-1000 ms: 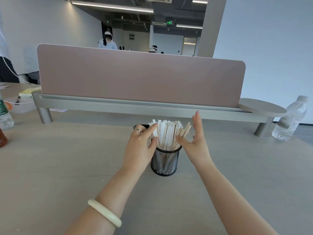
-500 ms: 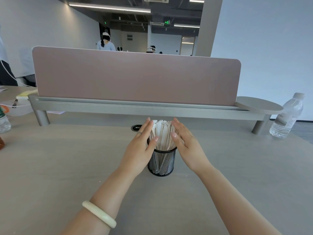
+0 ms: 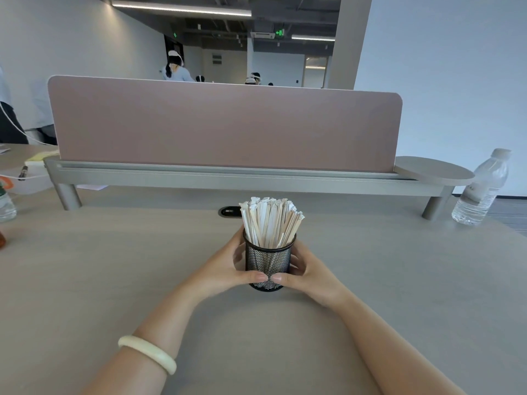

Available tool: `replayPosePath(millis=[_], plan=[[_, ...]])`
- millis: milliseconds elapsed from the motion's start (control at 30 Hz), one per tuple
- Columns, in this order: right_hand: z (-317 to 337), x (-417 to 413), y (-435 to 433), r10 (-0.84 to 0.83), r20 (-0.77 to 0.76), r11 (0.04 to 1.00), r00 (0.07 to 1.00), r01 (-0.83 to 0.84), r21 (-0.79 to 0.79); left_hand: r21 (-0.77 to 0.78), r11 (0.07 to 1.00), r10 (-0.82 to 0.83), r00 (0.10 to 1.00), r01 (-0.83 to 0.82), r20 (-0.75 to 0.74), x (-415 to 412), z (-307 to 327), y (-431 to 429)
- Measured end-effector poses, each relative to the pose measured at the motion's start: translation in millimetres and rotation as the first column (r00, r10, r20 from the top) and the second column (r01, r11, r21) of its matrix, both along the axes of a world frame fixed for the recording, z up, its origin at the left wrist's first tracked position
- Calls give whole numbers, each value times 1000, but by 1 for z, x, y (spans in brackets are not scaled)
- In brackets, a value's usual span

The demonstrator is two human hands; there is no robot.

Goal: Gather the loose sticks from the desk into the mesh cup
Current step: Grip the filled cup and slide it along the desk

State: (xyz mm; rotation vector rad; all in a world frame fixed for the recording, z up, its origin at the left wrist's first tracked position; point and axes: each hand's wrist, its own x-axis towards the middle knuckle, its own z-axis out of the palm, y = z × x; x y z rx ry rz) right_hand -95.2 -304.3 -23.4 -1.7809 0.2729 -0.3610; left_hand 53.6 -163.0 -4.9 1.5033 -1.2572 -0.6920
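A black mesh cup [image 3: 268, 259] stands upright on the desk in front of me. A thick bundle of pale wrapped sticks [image 3: 269, 219] rises out of it, packed close and leaning slightly right. My left hand [image 3: 228, 270] wraps the cup's left side and my right hand [image 3: 309, 273] wraps its right side. Both thumbs meet on the near wall low down. I see no loose sticks on the desk.
A pink divider panel [image 3: 225, 124] on a grey rail stands behind the cup. A cable port [image 3: 230, 211] sits just behind the cup. A water bottle [image 3: 482, 189] is at the far right; bottles and a white container are at the left edge. People stand beyond the divider.
Both hands slid down from the tops of the sticks to grip the cup's body. The sticks stand tighter together now.
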Motion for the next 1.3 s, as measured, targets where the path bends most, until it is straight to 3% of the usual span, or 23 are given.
replayPosePath(millis=[100, 300, 767, 967, 1133, 1300], plan=[[-5, 1, -1, -71, 4, 997, 997, 71, -13, -11, 1000, 17, 998, -18, -64, -2, -8, -3], [-6, -1, 5, -199, 1, 973, 980, 198, -118, 3, 989, 150, 989, -150, -4, -2, -20, -4], [13, -34, -8, -254, 41, 956, 966, 258, -138, -96, 967, 243, 966, -235, 84, -36, -11, -25], [40, -91, -73, -281, 39, 951, 959, 283, -122, -189, 971, 161, 985, -147, 58, -92, 3, -100], [27, -132, -117, -384, 39, 920, 923, 386, -72, -147, 987, 83, 992, -69, 95, -128, -2, -160], [7, -134, -138, -412, 24, 910, 911, 413, -49, -86, 992, 102, 993, -96, 64, -131, -23, -188]])
